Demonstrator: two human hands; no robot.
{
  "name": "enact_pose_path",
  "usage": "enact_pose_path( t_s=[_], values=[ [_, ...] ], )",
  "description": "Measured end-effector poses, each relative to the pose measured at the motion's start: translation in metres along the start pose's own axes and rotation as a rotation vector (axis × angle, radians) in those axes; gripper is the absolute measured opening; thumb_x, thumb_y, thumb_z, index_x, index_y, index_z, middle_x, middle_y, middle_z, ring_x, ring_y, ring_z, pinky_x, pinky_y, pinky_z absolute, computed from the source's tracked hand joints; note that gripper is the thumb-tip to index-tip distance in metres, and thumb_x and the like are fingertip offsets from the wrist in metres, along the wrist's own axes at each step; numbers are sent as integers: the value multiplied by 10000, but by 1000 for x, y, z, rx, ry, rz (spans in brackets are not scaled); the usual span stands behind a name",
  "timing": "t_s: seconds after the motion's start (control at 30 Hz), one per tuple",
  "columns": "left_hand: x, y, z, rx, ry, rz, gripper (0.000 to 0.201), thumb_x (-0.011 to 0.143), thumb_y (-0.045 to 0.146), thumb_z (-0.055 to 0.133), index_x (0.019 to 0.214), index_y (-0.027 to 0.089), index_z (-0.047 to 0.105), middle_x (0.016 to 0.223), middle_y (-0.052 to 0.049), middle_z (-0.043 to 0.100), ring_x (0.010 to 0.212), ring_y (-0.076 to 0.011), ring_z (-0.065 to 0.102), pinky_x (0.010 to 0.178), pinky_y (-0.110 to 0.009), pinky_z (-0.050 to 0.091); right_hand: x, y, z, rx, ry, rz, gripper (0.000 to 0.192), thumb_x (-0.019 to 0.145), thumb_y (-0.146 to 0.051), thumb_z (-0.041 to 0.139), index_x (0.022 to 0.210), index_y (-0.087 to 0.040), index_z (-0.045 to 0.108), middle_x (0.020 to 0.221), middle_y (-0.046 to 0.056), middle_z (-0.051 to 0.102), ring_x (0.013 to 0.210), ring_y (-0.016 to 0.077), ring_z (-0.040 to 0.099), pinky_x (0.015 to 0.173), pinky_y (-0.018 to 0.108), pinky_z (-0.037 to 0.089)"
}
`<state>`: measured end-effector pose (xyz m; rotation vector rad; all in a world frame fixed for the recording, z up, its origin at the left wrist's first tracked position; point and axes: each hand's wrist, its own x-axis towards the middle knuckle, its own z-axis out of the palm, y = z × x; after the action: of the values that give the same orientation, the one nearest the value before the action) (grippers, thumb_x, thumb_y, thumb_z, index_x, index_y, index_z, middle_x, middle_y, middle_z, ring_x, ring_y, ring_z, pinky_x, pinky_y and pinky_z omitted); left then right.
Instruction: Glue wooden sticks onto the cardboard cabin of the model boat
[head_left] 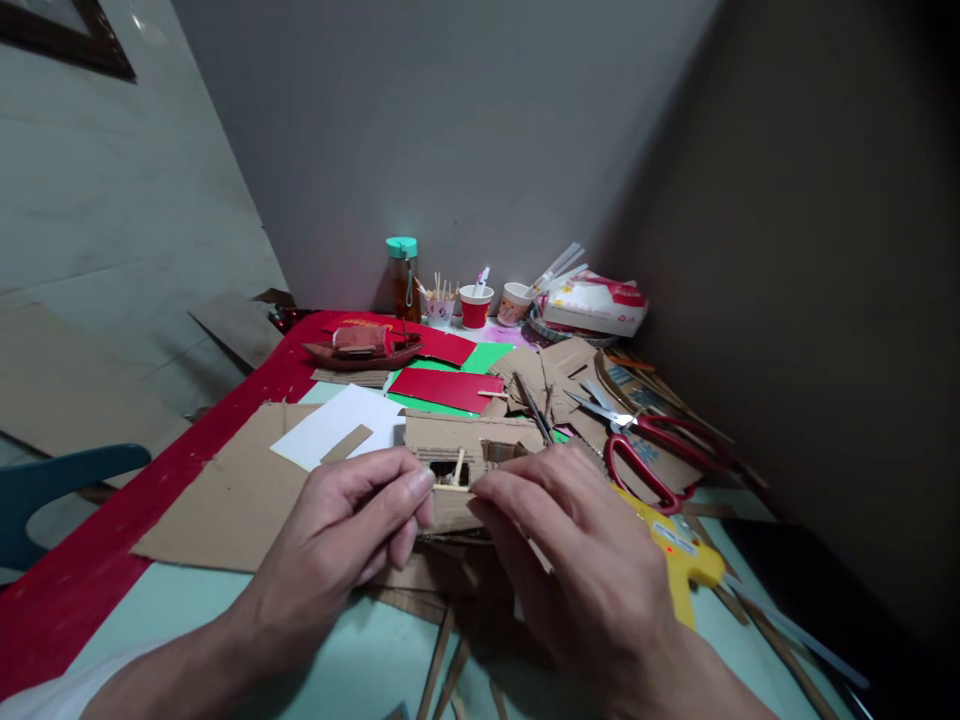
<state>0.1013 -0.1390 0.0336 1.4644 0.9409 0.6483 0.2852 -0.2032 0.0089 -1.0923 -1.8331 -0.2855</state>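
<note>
Evidently, both hands are gripping one thin stick (451, 488), holding it level above the middle of the table (187, 610). The left hand (337, 520) is pinching one end narrowly between thumb and forefinger, its other fingers curling inward; the right hand (592, 530) is pinching the other end, and its fingertips are hiding the tip.

Just behind, a cardboard model (442, 430) is showing two openings. A second stick (459, 467) is leaning in one of them, though what is lying deeper inside is too dark to make out. The right hand is covering the model's lower right part.

Towards the table's right edge, a glue gun (675, 545) is lying with its front end disappearing behind the right hand. Scissors (624, 421) are resting open beyond it, and a black object (810, 570) is merging into shadow.

Near the far edge, a boat (364, 345), a bottle (403, 285) and three cups (476, 308) are standing; the cups' bottoms are hard to see. Cardboard strips (435, 660) are running out of view towards the near edge.
</note>
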Motion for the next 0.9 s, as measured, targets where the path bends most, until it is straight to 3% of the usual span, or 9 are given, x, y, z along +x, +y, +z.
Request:
enact_pose_path(
  t_s=[0.13,0.3,0.37,0.43,0.5,0.67,0.77,0.9],
  values=[
    [-3,4,6,-2,49,-37,397,883,511,649,673,175,630,507,55,480,471,-69,325,453,-195,177,-3,1,3,-10,4,-23,147,895,39,626,947,-68,712,841,108,674,739,187,549,671,351,434],
    [-4,3,-3,-36,-12,-25,463,905,615,594,729,190,649,559,32,542,463,-76,351,468,-230,218,-1,2,2,-9,8,-10,151,881,60,633,951,-62,690,851,113,682,755,194,565,683,364,439],
    [0,2,-14,13,73,49,459,929,646,550,790,217,635,627,34,539,515,-99,386,482,-237,244,-1,5,1,-5,-3,16,155,897,55,623,948,-76,688,858,101,679,766,189,567,696,360,439],
    [7,0,-25,217,212,163,354,934,585,594,856,239,609,697,38,541,584,-119,433,514,-238,298,-1,7,2,-6,-21,47,167,916,48,609,939,-94,694,857,84,669,769,182,557,703,353,435],
    [15,-2,-33,426,267,214,279,907,523,653,987,263,591,790,36,588,595,-127,466,548,-250,368,-3,9,4,-8,-44,75,167,933,31,605,933,-107,700,849,73,657,772,181,545,708,352,432],
    [27,-13,-33,434,138,142,387,909,445,660,1235,284,526,872,18,636,546,-140,562,558,-289,461,-10,11,14,37,-109,149,125,955,-25,615,933,-129,682,859,67,654,795,201,535,701,366,424],
    [30,-13,-30,364,76,119,399,920,432,648,1264,278,517,851,22,624,530,-136,562,542,-287,458,-11,11,16,55,-123,177,123,969,-45,601,915,-135,666,849,62,645,795,203,535,714,376,429],
    [33,-9,-24,345,60,156,362,918,373,653,1240,259,533,849,22,577,694,-159,566,616,-278,451,-11,11,16,86,-138,195,126,967,-54,598,901,-140,664,836,61,630,796,208,532,711,372,443]
  ],
)
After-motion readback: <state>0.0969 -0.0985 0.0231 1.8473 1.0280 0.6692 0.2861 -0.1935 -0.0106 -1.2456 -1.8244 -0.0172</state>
